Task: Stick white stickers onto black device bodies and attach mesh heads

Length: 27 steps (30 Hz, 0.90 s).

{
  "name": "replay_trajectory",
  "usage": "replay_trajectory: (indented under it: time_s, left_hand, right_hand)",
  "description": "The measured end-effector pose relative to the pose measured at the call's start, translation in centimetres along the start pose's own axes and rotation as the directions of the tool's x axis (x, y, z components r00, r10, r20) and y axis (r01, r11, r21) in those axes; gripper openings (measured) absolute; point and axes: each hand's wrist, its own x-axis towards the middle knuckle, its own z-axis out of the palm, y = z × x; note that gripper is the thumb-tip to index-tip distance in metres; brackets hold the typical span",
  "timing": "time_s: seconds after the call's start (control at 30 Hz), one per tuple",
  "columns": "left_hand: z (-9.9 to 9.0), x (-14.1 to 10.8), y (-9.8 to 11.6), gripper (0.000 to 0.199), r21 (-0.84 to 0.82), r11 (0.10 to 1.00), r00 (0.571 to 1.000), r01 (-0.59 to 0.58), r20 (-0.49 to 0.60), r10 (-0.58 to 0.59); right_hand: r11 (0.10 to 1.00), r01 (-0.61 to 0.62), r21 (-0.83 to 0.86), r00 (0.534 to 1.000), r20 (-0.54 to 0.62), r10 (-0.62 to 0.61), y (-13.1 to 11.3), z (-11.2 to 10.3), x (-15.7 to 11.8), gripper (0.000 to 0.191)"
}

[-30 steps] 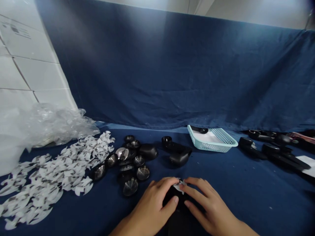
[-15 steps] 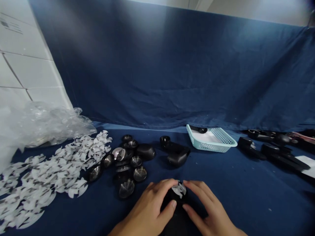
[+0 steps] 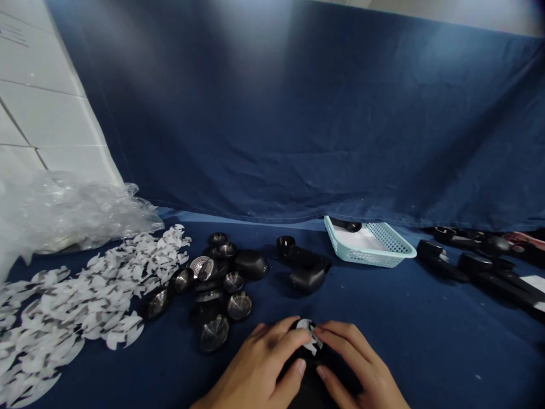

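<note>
Here I am on the head camera, and both hands are right at the bottom of my view: left hand (image 3: 264,366) and right hand (image 3: 364,360), each with its grip closed on a black piece (image 3: 310,366) low in the middle, thumbs on the near side, fingers across the far side. On top of that piece sits a white cutout (image 3: 314,346), and I see index fingertips touching it from both sides. Off to my left, a heap of white cutouts (image 3: 97,298) spreads over the dark blue surface (image 3: 409,341), with round black caps (image 3: 214,333) clustered beside it. Beyond the hands lies a curved black part (image 3: 309,276), near a pale-blue basket (image 3: 374,259).
</note>
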Motion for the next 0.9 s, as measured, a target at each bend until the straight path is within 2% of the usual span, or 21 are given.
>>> replay_trajectory:
  time_s: [0.1,0.23,0.43,0.6,0.77,0.9]
  left_hand:
    - [0.1,0.04,-0.05,0.04,-0.002,1.0,1.0,0.007,-0.005,-0.007]
    - [0.26,0.01,-0.13,0.039,-0.001,1.0,1.0,0.004,-0.009,-0.004]
    - [0.18,0.24,-0.27,0.041,-0.013,1.0,1.0,-0.012,-0.024,0.011]
    - [0.16,0.25,-0.27,0.043,-0.017,1.0,1.0,-0.008,-0.02,0.007]
    - [0.41,0.19,-0.29,0.041,-0.021,1.0,0.999,-0.007,-0.037,0.006]
    - [0.53,0.22,-0.28,0.041,-0.021,1.0,0.999,-0.011,-0.043,0.01]
  right_hand:
    - [1.0,0.008,-0.006,1.0,-0.012,-0.008,-0.01,0.14,-0.14,0.035]
    - [0.993,0.008,-0.117,0.997,-0.073,-0.016,0.06,0.4,-0.42,0.034]
    - [0.993,0.074,-0.096,0.997,0.015,-0.073,0.65,0.42,-0.33,0.039]
    - [0.994,0.056,-0.098,0.998,0.002,-0.056,0.58,0.4,-0.37,0.038]
    - [0.981,0.068,-0.183,0.996,-0.039,-0.076,0.12,0.43,-0.19,0.034]
    - [0.978,0.076,-0.196,0.997,0.01,-0.076,0.37,0.22,0.13,0.033]
